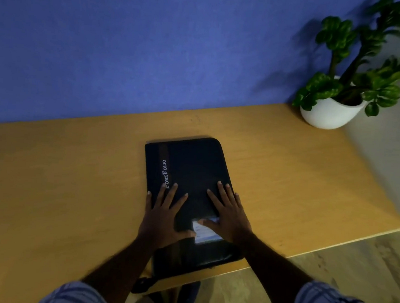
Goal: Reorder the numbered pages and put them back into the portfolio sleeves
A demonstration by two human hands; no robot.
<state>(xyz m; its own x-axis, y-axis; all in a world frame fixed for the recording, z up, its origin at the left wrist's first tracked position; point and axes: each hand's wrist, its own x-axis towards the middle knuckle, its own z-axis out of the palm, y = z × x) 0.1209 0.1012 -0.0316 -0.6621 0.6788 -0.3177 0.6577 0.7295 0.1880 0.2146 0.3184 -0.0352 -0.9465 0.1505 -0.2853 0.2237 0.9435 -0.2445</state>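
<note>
While the closed portfolio lies on the desk, my left hand and right hand press it, fingers spread flat.

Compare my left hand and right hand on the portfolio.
The left hand covers the portfolio's left side, fingertips by the white lettering; the right hand covers its right side. The right hand's thumb lies on the label window; the left hand's thumb ends at its edge. Both lie flat, fingers spread.
</note>
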